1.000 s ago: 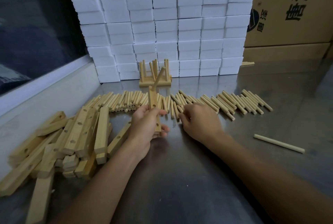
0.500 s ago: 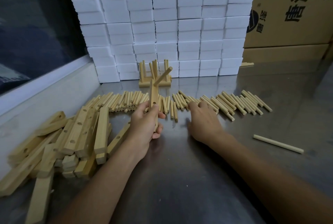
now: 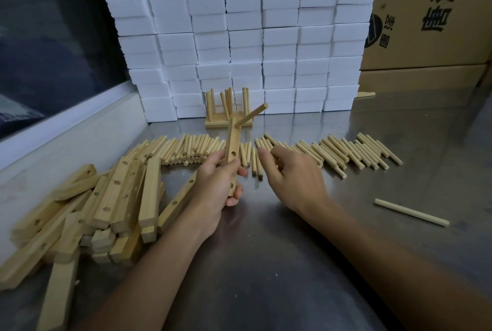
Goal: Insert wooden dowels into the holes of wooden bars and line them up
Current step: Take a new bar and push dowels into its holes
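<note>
My left hand (image 3: 218, 187) grips a wooden bar (image 3: 233, 144) and holds it upright. One dowel (image 3: 251, 115) sticks out of the bar's top hole, slanting up to the right; the holes below it are bare. My right hand (image 3: 292, 179) hovers over the row of loose dowels (image 3: 332, 149), fingers spread, with nothing visibly in it. A pile of drilled bars (image 3: 111, 205) lies at the left. Finished bars with upright dowels (image 3: 229, 107) stand at the back by the white boxes.
A wall of stacked white boxes (image 3: 239, 37) closes off the back. Cardboard boxes (image 3: 431, 11) stand at the right rear. A single long dowel (image 3: 411, 212) lies apart on the steel table (image 3: 266, 264) at the right. A ledge and dark window run along the left.
My left hand raised and tilted the bar, so its dowel now points up to the right. My right hand shifted along the dowel row and spread its fingers.
</note>
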Demonstrator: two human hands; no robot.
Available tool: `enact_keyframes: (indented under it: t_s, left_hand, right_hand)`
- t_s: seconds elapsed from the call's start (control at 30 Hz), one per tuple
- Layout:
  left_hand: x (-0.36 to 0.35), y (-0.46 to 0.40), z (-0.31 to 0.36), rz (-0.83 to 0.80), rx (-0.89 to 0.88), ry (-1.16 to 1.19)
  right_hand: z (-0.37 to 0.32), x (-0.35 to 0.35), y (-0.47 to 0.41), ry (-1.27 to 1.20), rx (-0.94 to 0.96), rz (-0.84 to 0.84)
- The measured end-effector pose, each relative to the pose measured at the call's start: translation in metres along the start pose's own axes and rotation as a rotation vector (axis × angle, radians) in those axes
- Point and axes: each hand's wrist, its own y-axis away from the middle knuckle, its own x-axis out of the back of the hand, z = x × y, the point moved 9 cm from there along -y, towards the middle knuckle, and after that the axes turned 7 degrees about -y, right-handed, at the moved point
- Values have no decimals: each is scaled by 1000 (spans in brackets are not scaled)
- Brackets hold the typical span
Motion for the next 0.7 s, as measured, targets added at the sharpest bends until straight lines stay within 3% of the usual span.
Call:
enact_keyframes:
  t_s: [0.4, 0.7]
  left_hand:
    - [-16, 7, 5, -98, -29, -77]
    - [-15, 9, 5, -58, -62, -120]
  right_hand:
    - [-30, -8, 7, -54, 255, -112]
    - [-28, -11, 4, 104, 245, -140]
